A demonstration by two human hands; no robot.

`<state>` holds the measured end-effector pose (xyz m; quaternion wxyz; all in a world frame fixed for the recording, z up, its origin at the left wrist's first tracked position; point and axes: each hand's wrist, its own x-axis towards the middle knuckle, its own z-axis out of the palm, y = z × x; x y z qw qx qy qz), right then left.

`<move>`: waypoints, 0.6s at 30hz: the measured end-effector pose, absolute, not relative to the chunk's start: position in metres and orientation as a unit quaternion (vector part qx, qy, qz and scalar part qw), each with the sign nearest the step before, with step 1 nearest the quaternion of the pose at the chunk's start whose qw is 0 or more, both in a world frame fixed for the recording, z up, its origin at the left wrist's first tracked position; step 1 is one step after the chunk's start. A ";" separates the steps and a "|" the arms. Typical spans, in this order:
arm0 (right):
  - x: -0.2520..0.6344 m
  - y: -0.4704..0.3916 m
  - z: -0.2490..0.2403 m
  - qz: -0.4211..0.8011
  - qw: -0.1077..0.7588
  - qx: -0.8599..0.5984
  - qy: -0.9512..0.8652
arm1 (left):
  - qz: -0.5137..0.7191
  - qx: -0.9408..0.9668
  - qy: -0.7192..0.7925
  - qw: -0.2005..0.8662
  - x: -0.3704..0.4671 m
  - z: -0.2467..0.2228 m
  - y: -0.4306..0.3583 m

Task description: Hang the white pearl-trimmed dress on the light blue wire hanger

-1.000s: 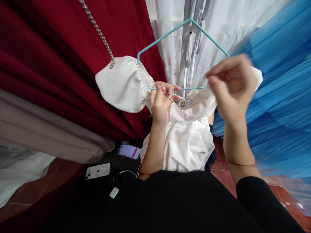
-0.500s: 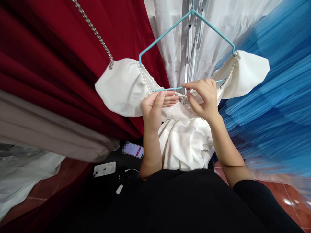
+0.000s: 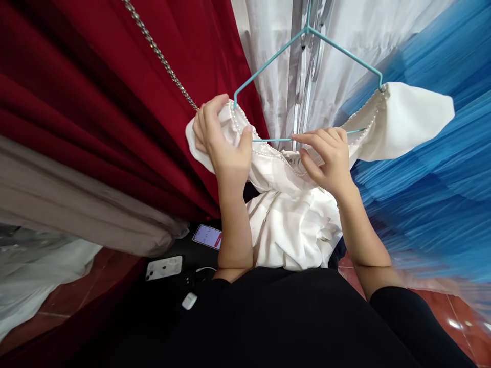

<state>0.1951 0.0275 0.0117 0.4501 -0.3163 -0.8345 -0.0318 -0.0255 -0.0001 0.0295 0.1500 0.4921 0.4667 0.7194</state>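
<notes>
A white dress (image 3: 291, 220) with pearl-trimmed edges hangs on a light blue hanger (image 3: 272, 60). My left hand (image 3: 224, 145) is curved over the left puff sleeve (image 3: 197, 153), its fingers across the top and its thumb by the pearl trim. The sleeve looks pressed in under the palm. At the hanger's lower bar, my right hand (image 3: 326, 156) has its index finger along the bar and its thumb just below. The right sleeve (image 3: 414, 120) spreads out untouched. Gathered white skirt fabric bunches up close against my body.
Red drapery (image 3: 134, 102) fills the left, with a beaded chain (image 3: 161, 55) in front of it. Blue tulle (image 3: 429, 204) is on the right. Two phones, one with a lit screen (image 3: 207, 235) and one face down (image 3: 164, 268), lie on a dark surface beside a small white case (image 3: 189, 301).
My left hand has moved up and left from the neckline onto the left sleeve, which is now squeezed inward. My right hand stays at the hanger bar. The view has shifted slightly.
</notes>
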 end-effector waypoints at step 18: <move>0.201 0.025 0.021 -0.033 0.395 -0.305 -0.866 | 0.792 0.404 0.455 -0.055 -0.119 -0.032 0.042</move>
